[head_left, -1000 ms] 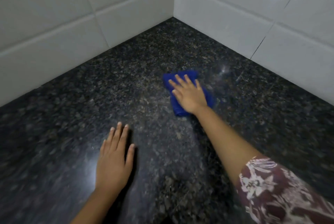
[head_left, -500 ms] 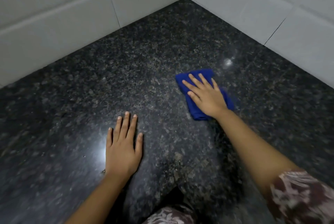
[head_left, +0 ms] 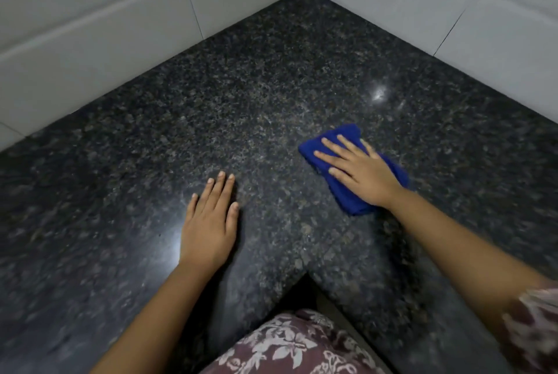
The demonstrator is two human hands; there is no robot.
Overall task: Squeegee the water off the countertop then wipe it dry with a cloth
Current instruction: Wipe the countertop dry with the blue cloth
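A folded blue cloth [head_left: 335,139] lies on the dark speckled granite countertop [head_left: 256,96], right of centre. My right hand [head_left: 359,171] presses flat on top of the cloth with fingers spread, covering most of it. My left hand [head_left: 211,219] rests palm down on the bare counter nearer to me, fingers together, holding nothing. No squeegee is in view. The counter surface looks glossy with a few light reflections.
White tiled walls [head_left: 90,41] meet at the far corner and bound the counter on the left and right. The counter's inner front corner [head_left: 306,275] points toward my body, where floral-patterned clothing [head_left: 296,346] shows.
My right hand has slid the blue cloth back toward me and to the right, away from the wall corner. My left hand stays flat on the counter.
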